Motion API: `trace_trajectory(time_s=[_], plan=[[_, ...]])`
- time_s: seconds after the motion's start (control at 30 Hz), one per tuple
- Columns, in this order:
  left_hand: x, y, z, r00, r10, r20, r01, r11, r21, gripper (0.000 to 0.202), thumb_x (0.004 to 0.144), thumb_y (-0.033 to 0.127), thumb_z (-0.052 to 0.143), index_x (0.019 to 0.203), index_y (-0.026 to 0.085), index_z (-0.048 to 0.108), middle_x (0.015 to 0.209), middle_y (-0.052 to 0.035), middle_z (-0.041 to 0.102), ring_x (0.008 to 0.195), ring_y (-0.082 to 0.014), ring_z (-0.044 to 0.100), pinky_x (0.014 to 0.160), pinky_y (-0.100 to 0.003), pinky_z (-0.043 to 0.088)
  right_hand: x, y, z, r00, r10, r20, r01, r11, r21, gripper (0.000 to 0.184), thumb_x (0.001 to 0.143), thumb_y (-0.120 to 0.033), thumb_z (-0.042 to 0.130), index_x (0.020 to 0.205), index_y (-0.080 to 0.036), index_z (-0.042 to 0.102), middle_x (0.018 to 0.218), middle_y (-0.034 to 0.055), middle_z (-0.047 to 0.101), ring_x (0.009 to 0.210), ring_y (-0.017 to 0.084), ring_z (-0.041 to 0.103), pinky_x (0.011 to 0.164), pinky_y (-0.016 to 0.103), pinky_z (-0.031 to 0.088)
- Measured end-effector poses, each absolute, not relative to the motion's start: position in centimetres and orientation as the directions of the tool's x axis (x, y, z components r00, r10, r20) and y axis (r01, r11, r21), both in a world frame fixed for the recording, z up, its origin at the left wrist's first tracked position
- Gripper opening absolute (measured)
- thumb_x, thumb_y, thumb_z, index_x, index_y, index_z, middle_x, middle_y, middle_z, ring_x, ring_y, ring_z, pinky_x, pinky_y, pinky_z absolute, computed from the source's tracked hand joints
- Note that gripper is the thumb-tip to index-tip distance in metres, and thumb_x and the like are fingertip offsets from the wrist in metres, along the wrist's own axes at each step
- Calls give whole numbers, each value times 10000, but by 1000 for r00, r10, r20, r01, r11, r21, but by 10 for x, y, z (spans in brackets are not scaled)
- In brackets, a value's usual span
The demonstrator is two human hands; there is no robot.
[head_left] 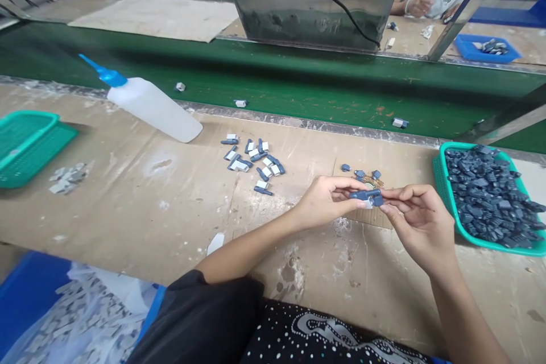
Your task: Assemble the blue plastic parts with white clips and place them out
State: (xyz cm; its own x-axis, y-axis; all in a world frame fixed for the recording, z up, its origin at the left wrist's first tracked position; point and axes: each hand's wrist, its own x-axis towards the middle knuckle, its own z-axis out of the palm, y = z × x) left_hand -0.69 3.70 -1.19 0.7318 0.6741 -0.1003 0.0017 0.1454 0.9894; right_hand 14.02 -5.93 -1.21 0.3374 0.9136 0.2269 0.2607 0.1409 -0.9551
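A small dark blue and white plastic part (362, 196) is held over the table between both hands. My left hand (324, 200) pinches its left side with thumb and fingers. My right hand (420, 222) has its fingertips closed on the dark blue right end. Just behind the fingers lie a few loose dark blue pieces (359, 174) and a little heap of small brass-coloured pieces (373, 181), partly hidden by the hands. To the left, several blue and white parts (258, 154) are scattered in a group.
A green basket (449, 205) full of dark blue pieces stands right. A white squeeze bottle (156, 108) lies left, near white pieces (68, 178) and another green basket (29, 151). Parts sit on the green conveyor belt (298, 91); a co-worker's hand (420, 7) shows beyond.
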Motion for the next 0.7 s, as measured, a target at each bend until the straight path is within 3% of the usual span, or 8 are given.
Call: trace_trajectory(time_s=[0.27, 0.5, 0.6, 0.7], plan=[[-6, 36, -17, 782, 607, -140, 22, 198, 980, 306, 708, 204, 610, 1007, 133, 610, 982, -82, 633, 839, -151, 605, 781, -297, 482, 142, -61, -7, 318, 919, 235, 277, 146, -950, 271, 710, -123, 611, 917, -219, 464, 851, 29, 591, 830, 147, 606, 729, 267, 543], [-3, 24, -17, 725, 673, -144, -11, 220, 975, 260, 705, 181, 596, 958, 124, 608, 950, -73, 630, 779, -127, 602, 741, -274, 485, 133, -65, -10, 412, 878, 244, 287, 129, -949, 249, 709, -134, 626, 898, -219, 487, 830, 24, 599, 848, 158, 611, 758, 292, 537], [-1, 19, -18, 705, 694, -147, -72, 276, 958, 240, 668, 160, 637, 902, 132, 597, 869, -43, 633, 724, -103, 597, 708, -244, 481, 128, -66, -13, 425, 864, 272, 271, 165, -948, 204, 738, -147, 595, 898, -219, 492, 860, 37, 578, 889, 178, 598, 765, 320, 528], [2, 18, -19, 732, 663, -156, -118, 349, 930, 241, 627, 174, 684, 828, 128, 558, 722, -7, 612, 635, -87, 583, 641, -226, 474, 130, -66, -13, 322, 886, 334, 302, 238, -923, 390, 729, -196, 607, 1064, -242, 413, 969, 63, 550, 931, 200, 572, 780, 357, 507]])
